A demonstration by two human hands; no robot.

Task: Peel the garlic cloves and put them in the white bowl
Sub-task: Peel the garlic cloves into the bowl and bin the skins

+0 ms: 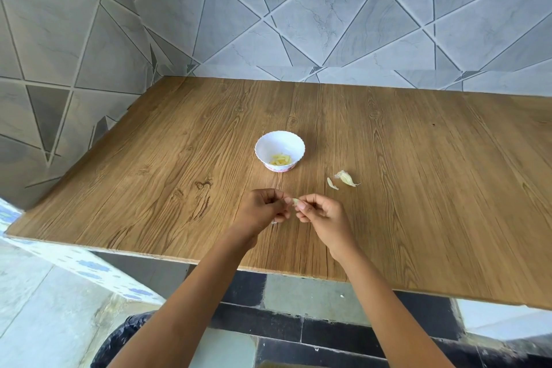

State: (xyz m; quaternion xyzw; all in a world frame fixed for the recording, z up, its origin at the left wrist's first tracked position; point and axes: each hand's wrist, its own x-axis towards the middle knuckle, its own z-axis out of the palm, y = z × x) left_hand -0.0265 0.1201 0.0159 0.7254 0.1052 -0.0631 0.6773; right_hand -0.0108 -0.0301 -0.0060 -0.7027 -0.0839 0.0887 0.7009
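A small garlic clove is pinched between the fingertips of my left hand and my right hand, just above the wooden table. Most of the clove is hidden by the fingers. The white scalloped bowl stands behind the hands near the table's middle and holds several peeled pale yellow cloves. To the right of the bowl lie an unpeeled clove and a thin piece of garlic or skin.
Grey tiled walls close off the table at the back and left. The table's front edge runs just under my forearms. A black bin rim sits on the floor below, at the left.
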